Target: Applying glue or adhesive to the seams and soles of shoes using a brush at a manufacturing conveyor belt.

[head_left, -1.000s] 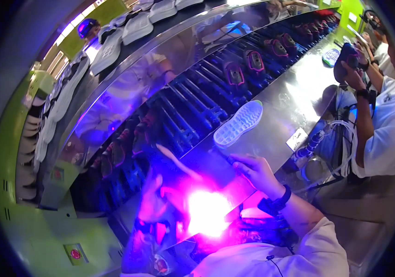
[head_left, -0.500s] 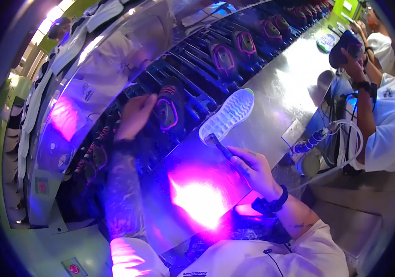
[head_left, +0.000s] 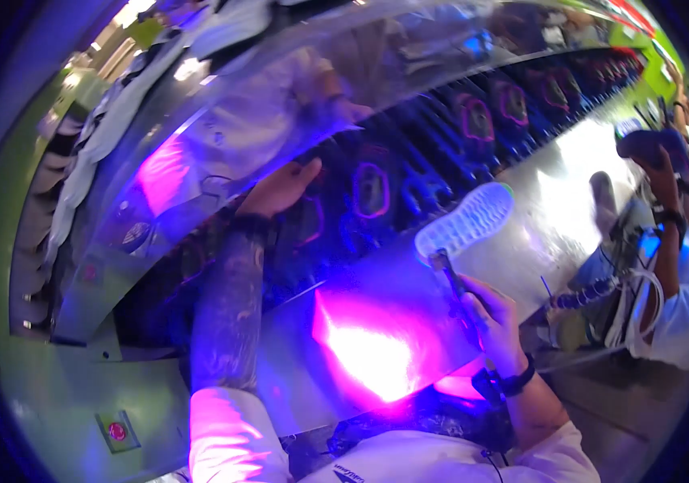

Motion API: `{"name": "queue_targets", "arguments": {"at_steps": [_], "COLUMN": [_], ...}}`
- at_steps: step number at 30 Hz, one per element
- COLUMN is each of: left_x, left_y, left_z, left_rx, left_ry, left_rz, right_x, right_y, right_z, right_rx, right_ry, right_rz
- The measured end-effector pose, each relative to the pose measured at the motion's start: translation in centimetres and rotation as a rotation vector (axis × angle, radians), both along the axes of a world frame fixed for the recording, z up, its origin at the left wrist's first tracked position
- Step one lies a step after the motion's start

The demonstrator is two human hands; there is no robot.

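The right hand (head_left: 496,315), at four o'clock from the centre of the view, has its fingers and thumb wrapped firmly round a slim, dark-handled tool (head_left: 460,291). The thumb lies along the handle, and the tool's blunt end points up between ten and eleven o'clock, overlapping the near end of a shoe sole (head_left: 467,222); whether it presses on the sole can't be made out. That sole lies at three o'clock, a long, white, waisted piece moulded with wavy rows of ridges, its narrow greenish tip aimed at two o'clock. Under it is a smooth metal table (head_left: 344,298), with glossy pink-white glare between five and six o'clock.

The left hand (head_left: 282,190), at ten o'clock, has its thumb raised and the other fingers mostly hidden in shadow, so its grip is impossible to judge. Just beside it, at five o'clock from the hand, is a dark shoe (head_left: 310,224) edged in pink; at three o'clock is a second shoe (head_left: 372,191), its greyish oval rimmed in bright pink. Both are over a rack of dark bars (head_left: 418,187), beneath a curved, mirror-like metal panel (head_left: 268,101) at eleven o'clock.
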State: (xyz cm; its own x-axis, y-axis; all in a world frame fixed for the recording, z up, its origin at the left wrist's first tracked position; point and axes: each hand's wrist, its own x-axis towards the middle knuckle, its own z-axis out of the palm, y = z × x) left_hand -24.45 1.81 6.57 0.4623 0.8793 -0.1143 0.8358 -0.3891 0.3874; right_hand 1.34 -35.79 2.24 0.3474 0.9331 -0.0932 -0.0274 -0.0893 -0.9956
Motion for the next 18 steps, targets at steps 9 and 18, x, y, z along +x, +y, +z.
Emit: {"name": "queue_targets", "arguments": {"at_steps": [9, 18], "left_x": [-8.4, -10.8], "left_y": [-4.3, -29.9], "left_z": [-1.5, 5.1], "left_rx": [0.344, 0.681], "left_ry": [0.480, -0.369], "left_rz": [0.160, 0.074], "right_x": [-0.4, -6.5], "right_y": [-1.0, -1.0], "right_z": [-2.7, 3.2], "right_rx": [0.000, 0.208], "right_ry": [0.188, -0.391], "right_rz": [-0.015, 0.237]}}
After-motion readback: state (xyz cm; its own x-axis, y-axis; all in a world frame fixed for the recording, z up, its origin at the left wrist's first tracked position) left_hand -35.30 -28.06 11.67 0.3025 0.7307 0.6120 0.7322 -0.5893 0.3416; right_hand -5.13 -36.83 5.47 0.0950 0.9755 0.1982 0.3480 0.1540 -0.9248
